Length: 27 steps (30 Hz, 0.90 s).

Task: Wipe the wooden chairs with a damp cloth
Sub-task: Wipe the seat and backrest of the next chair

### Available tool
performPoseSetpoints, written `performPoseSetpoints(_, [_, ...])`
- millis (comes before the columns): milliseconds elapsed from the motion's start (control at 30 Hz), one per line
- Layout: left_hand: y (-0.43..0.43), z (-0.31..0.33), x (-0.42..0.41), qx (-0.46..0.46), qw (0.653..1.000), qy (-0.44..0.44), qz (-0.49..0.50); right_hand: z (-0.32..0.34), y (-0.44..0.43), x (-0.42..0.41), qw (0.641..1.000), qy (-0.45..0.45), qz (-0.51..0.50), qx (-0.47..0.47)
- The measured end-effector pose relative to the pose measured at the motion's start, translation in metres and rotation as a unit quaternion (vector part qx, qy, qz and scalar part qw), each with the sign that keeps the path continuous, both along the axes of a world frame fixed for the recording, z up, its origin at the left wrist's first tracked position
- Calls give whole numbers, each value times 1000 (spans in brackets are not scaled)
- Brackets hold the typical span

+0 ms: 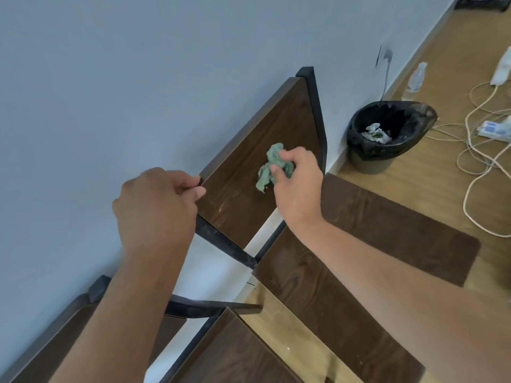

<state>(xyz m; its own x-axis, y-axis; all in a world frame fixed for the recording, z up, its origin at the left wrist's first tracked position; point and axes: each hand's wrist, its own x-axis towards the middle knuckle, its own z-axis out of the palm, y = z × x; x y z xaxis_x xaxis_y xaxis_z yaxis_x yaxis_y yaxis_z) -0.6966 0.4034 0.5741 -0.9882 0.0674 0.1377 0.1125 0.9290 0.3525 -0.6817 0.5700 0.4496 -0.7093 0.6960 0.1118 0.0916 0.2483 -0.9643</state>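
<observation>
A dark wooden chair stands against the blue wall, its backrest panel (276,128) facing me and its seat (373,244) below to the right. My right hand (298,186) holds a crumpled green cloth (272,167) bunched in its fingers and presses it on the backrest panel. My left hand (157,205) grips the top left corner of that backrest, fingers curled over its edge. A second wooden chair (237,352) shows at the bottom, its backrest partly hidden behind my left forearm.
A bin with a black liner (387,134) holding crumpled paper stands by the wall right of the chair. A plastic bottle (416,80), power strips (495,129) and loose white cables (475,161) lie on the wooden floor at right.
</observation>
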Motion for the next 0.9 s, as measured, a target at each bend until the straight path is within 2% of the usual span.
performPoseSetpoints(100, [-3,0,-4,-11,1000,-6,-7,-19,-29,24,994,-32,95,39])
performPoseSetpoints(167, [-3,-1,-3,-9,1000,-4,-12,-26,-29,26,991,-54,113,55])
performPoseSetpoints(333, [-4,-4,-3,-29,999,18,-24,-1,38,-22,994,-61,-63,-68])
performPoseSetpoints(433, [-4,-5,-5,-26,999,21,-19,10,43,-33,993,-66,-90,-48])
performPoseSetpoints(500, [-4,-5,-5,-24,999,21,-17,7,20,-21,997,-48,-53,-25])
performPoseSetpoints(600, [-3,-7,-3,-26,999,27,-14,-21,-24,11,998,-31,60,14])
performPoseSetpoints(700, [-1,-10,0,-29,999,43,-9,-42,-36,24,990,-79,110,35])
performPoseSetpoints(767, [-1,-12,1,-34,998,51,-10,-40,-15,13,991,-109,83,-2])
performPoseSetpoints(900, [-2,-10,2,-29,998,51,-12,-11,48,-25,986,-113,-81,-95])
